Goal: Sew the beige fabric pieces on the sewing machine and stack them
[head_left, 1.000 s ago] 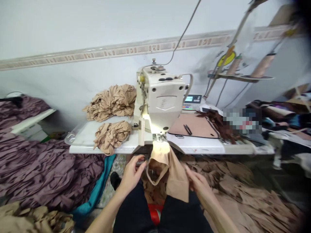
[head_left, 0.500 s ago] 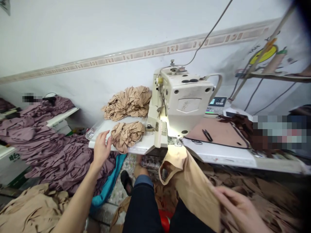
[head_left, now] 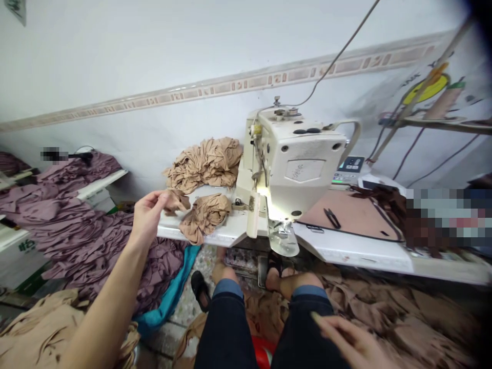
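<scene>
Nearest, the right hand (head_left: 355, 341) is hovering over the person's right thigh, the wrist being cut off by the bottom edge; its fingers are blurring, so whether they are pinching anything cannot be told. Between the dark-clad legs (head_left: 221, 328), a red thing (head_left: 265, 351) is showing only in part. At lower left a tan pile (head_left: 42, 328) is running out of the picture, partly hidden by the left forearm. Farther off, the left hand (head_left: 148, 218) is reaching over the desk's (head_left: 357, 256) left end, thumb and fingers pressing together on a small scrap of cloth (head_left: 176, 203). The hand is covering one end of it; the visible part is looking brownish tan, crumpled and soft, with a paler tip pointing right, and it is hanging just beside a tan bundle (head_left: 205, 215) lying wrinkled over the desk's front edge. Purple cloth (head_left: 100, 230) is heaping beyond the left arm. A sewing machine (head_left: 303, 154) is standing right of the bundle, its lamp glaring so that the needle area is hard to make out. Black snips (head_left: 331, 218) are resting on a pink mat (head_left: 361, 215), while pixel blocks are masking things farther right. Behind the bundle, a larger tan heap (head_left: 205, 161) is lying near the wall (head_left: 154, 56).
</scene>
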A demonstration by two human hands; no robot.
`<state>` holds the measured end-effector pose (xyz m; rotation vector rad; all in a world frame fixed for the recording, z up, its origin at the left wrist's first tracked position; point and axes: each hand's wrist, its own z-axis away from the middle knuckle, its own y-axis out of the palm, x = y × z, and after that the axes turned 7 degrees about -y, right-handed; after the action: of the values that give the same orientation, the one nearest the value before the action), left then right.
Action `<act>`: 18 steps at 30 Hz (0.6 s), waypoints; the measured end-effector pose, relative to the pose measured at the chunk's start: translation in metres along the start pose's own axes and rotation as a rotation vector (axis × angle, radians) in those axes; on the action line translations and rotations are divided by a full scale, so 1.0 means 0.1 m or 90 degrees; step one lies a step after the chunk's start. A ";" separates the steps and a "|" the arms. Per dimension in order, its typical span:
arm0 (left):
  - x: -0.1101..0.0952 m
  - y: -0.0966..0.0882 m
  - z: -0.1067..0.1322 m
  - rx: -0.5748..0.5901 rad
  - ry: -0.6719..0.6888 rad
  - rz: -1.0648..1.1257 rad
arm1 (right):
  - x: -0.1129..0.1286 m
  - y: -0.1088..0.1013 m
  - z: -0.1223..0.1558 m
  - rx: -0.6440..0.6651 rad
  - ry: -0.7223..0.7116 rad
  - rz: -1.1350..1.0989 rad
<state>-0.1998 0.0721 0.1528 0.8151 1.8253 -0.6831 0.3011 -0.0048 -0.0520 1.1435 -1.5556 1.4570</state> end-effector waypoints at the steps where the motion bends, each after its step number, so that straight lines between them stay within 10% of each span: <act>1: -0.11 0.08 0.15 0.047 -0.018 0.025 | 0.10 0.24 0.03 0.068 -0.033 -0.030; 8: -0.07 0.64 1.35 0.362 -0.245 0.061 | 0.90 1.17 0.10 0.129 -0.175 -0.164; 14: 0.47 0.93 1.99 0.220 -0.374 0.148 | 1.03 1.06 0.11 -0.024 -0.299 -0.156; 18: 0.57 1.11 2.27 0.236 -0.323 0.116 | 0.94 1.13 0.18 0.091 -0.169 -0.186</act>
<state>-0.0040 -0.0177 0.0080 0.9319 1.1693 -1.0208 0.1631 -0.0384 -0.0085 1.6295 -1.3989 1.2743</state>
